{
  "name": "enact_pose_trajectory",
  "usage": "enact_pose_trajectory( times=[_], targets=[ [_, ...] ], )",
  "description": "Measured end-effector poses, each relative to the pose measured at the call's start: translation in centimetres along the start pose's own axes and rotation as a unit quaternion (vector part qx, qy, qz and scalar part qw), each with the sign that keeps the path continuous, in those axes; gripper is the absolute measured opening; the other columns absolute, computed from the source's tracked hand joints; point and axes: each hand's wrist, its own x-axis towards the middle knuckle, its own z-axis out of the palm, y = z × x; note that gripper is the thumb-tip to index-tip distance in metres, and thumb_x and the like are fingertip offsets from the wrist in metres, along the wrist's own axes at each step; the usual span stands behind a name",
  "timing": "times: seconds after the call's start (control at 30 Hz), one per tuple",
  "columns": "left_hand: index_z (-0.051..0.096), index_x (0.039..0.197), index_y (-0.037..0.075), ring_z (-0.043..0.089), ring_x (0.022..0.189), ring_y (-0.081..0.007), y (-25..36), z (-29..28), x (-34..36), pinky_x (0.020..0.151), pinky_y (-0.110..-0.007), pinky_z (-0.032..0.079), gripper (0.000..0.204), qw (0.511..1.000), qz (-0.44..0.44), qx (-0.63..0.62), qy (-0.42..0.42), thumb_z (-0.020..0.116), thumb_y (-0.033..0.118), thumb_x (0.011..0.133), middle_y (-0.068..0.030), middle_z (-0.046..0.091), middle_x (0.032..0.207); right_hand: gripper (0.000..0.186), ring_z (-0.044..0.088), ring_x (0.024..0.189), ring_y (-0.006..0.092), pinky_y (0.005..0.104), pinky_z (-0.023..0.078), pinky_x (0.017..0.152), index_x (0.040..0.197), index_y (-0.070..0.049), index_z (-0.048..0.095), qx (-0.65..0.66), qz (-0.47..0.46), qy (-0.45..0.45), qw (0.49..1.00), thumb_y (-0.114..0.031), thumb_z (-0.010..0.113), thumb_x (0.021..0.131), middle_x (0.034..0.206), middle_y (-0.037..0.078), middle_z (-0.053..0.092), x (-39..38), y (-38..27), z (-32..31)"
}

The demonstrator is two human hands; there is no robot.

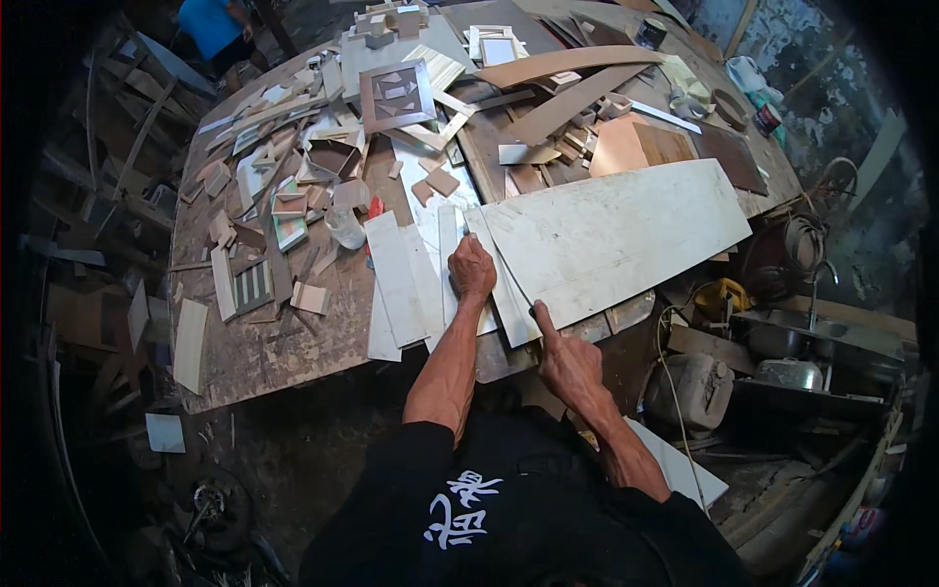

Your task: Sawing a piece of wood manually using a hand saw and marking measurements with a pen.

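Note:
A long pale board (pixel 616 240) lies across the near part of the workbench, a thin dark line crossing its left portion. My left hand (pixel 473 266) is closed in a fist over narrow pale strips at that end, a small dark bit showing above it; what it grips is unclear. My right hand (pixel 570 362) is at the board's near edge, index finger stretched to a dark tip on the line, other fingers curled round something I cannot make out. More pale panels (pixel 391 274) lie left of my left hand.
The bench (pixel 333 347) carries piles of offcuts (pixel 293 201), small frames (pixel 396 95) and curved brown strips (pixel 553 64). At right are a metal sink (pixel 787 372), a jerrycan (pixel 690 391) and a cord. Leaning scrap wood stands at left; a person (pixel 208 29) in blue is at upper left.

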Motion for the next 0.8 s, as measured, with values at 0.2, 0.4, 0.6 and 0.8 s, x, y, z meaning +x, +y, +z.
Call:
enact_pose_trajectory(
  times=[0.2, 0.4, 0.6, 0.8],
  targets=[
    [0.054, 0.070, 0.000, 0.055, 0.063, -0.0447, 0.6, 1.1, -0.1, 0.057, -0.052, 0.039, 0.030, 1.000, 0.007, -0.006, -0.009, 0.044, 0.019, 0.091, -0.0246, 0.056, 0.064, 0.062, 0.059, 0.059, 0.0412, 0.0508, 0.043, 0.052, 0.140, -0.012, 0.028, -0.010, -0.006, 0.056, 0.998, -0.011, 0.046, 0.081, 0.065, 0.024, 0.059, 5.7, 0.4, 2.0],
    [0.054, 0.071, -0.001, 0.055, 0.063, -0.0445, -0.1, 0.2, -0.1, 0.057, -0.051, 0.039, 0.032, 1.000, -0.004, -0.007, -0.002, 0.044, 0.021, 0.092, -0.0247, 0.056, 0.063, 0.062, 0.059, 0.063, 0.0416, 0.0512, 0.044, 0.056, 0.141, -0.014, 0.027, 0.010, -0.003, 0.007, 1.000, -0.013, 0.045, 0.082, 0.068, 0.024, 0.060, -0.2, 0.7, 0.6],
    [0.055, 0.071, 0.000, 0.055, 0.063, -0.0448, 0.4, 1.0, 0.1, 0.056, -0.051, 0.039, 0.031, 1.000, 0.002, -0.005, -0.012, 0.044, 0.021, 0.091, -0.0253, 0.056, 0.065, 0.069, 0.059, 0.062, 0.0401, 0.0497, 0.044, 0.054, 0.143, -0.014, 0.024, -0.011, -0.008, 0.060, 0.998, -0.011, 0.048, 0.079, 0.067, 0.024, 0.059, 5.3, 0.7, 2.6],
    [0.055, 0.071, 0.001, 0.055, 0.064, -0.0451, -0.1, 0.3, -0.4, 0.057, -0.052, 0.040, 0.032, 1.000, -0.021, 0.009, -0.001, 0.043, 0.022, 0.092, -0.0249, 0.057, 0.066, 0.066, 0.059, 0.060, 0.0406, 0.0512, 0.044, 0.054, 0.141, -0.009, 0.026, 0.001, -0.021, 0.007, 1.000, -0.009, 0.047, 0.078, 0.068, 0.024, 0.060, -0.6, 0.3, 0.6]
  ],
)
